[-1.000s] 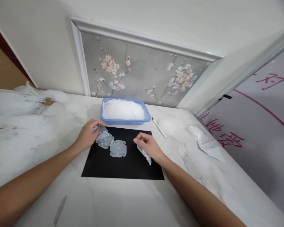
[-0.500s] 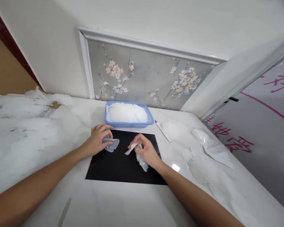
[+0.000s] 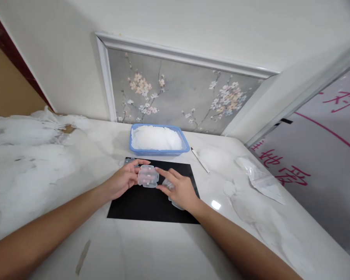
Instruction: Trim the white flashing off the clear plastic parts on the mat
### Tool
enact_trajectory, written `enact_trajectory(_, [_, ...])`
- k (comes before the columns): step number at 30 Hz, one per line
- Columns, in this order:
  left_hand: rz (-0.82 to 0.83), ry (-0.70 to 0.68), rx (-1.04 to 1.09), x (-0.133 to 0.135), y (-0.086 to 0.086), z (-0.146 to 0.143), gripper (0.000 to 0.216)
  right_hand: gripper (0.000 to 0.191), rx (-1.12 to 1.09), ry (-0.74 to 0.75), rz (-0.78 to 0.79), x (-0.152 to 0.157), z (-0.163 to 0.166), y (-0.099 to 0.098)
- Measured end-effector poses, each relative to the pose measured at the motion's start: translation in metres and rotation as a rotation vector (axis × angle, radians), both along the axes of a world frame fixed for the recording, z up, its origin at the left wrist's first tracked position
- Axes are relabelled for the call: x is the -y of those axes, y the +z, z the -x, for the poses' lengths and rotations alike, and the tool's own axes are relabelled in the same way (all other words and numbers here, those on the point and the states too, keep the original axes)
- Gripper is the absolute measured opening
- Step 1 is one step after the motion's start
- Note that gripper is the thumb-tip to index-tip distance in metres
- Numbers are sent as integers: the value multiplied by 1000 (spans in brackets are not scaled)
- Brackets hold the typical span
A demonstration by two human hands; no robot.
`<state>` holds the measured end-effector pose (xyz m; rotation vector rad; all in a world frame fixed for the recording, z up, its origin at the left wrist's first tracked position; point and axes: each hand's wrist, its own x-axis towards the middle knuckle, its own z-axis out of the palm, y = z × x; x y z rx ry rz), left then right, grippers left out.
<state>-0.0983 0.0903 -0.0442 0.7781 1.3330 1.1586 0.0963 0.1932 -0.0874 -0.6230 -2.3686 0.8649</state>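
Over a black mat (image 3: 140,206) on the marble table, my left hand (image 3: 124,179) and my right hand (image 3: 177,188) meet at a clear, square plastic piece (image 3: 148,176) with small dots on it. My left hand holds its left edge between thumb and fingers. My right hand's fingers touch its right side, and another clear plastic piece (image 3: 175,203) sticks out under that palm.
A blue tray (image 3: 159,149) heaped with white pieces stands just behind the mat. A thin white tool (image 3: 200,160) and a crumpled plastic bag (image 3: 258,179) lie to the right. Piles of white plastic film (image 3: 26,155) cover the table's left side.
The chain of clear pieces that lay spread on the mat was gathered up; both hands have come together in the middle, holding one stacked square piece above the mat.
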Motion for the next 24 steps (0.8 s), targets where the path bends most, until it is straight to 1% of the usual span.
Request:
enact_trajectory(1, [-8, -38, -29, 0, -1, 0, 62, 30, -16, 2, -20, 0, 1, 0])
enact_trajectory(2, [-30, -72, -99, 0, -3, 1, 64, 22, -45, 4, -6, 0, 2, 1])
enact_trajectory(3, [-69, -89, -223, 0, -5, 3, 63, 18, -79, -1, 48, -1, 3, 1])
enact_trajectory(4, [-123, -83, -403, 0, -8, 6, 60, 17, -108, -10, 140, -2, 5, 2])
enact_trajectory(6, [-229, -19, -867, 0, -14, 14, 48, 17, -134, -39, 416, -6, 6, 3])
enact_trajectory(8, [-246, 15, -1280, 0, -19, 24, 33, 21, -129, -60, 724, -12, 5, 5])
enact_trajectory(9, [-219, 0, -1417, 0, -21, 29, 25, 28, -135, -63, 855, -15, 5, 6])
enact_trajectory(11, [-140, -64, -1557, 0, -21, 35, 14, 41, -149, -41, 1043, -22, 2, 9])
enact_trajectory(13, [-86, -91, -1590, -1, -17, 36, 15, 44, -156, -4, 1149, -28, -1, 11])
enact_trajectory(14, [-77, -78, -1566, -1, -15, 34, 17, 45, -162, 11, 1180, -30, -2, 12])
enact_trajectory(15, [-83, -56, -1506, -2, -12, 31, 19, 45, -170, 22, 1201, -32, -3, 12])
enact_trajectory(17, [-128, -23, -1297, -2, -8, 24, 23, 45, -194, 34, 1218, -35, -5, 10])
enact_trajectory(18, [-157, -44, -1174, -2, -6, 20, 26, 45, -206, 33, 1218, -35, -5, 9])
enact_trajectory(20, [-212, -182, -985, -1, -5, 13, 30, 45, -220, 15, 1210, -36, -6, 8])
enact_trajectory(22, [-260, -316, -911, -1, -7, 10, 29, 44, -237, -17, 1194, -36, -6, 7])
enact_trajectory(23, [-283, -328, -902, -2, -8, 10, 28, 42, -251, -39, 1177, -37, -6, 7])
enact_trajectory(24, [-297, -292, -904, -3, -9, 11, 27, 39, -270, -63, 1148, -37, -6, 7])
